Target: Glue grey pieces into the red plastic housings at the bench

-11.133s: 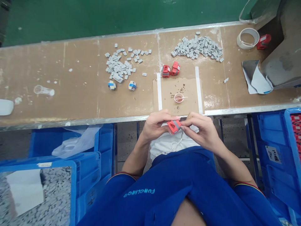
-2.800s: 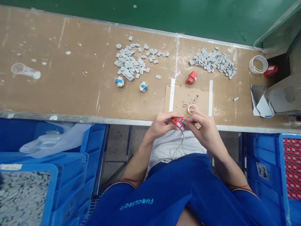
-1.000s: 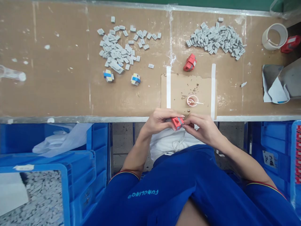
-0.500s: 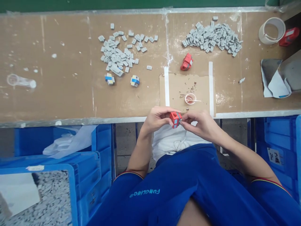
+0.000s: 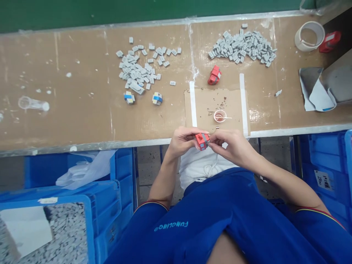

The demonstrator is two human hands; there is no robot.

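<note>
Above my lap, just off the table's front edge, my left hand [image 5: 181, 141] grips a small red toy piece [image 5: 202, 140] with a grey band and light blue panels. The fingertips of my right hand [image 5: 229, 145] are pinched at the toy's right side; whether they hold a small part there is too small to tell. Beyond my hands, a small cup [image 5: 220, 116] of reddish liquid with a thin white stick across it stands on a cardboard sheet [image 5: 203, 106]. Behind that sheet lies another red toy piece [image 5: 214, 75].
Two heaps of small grey blocks [image 5: 244, 47] [image 5: 137, 71] lie on the table [image 5: 82, 117]. Two white-and-blue pieces [image 5: 157, 98] are near the left heap. A tape roll [image 5: 309, 36] sits back right. Blue crates [image 5: 104, 209] stand below on both sides.
The camera view has shifted a little. The red toy is turned slightly in my left hand, showing more of its top. My right fingertips remain at its side.
</note>
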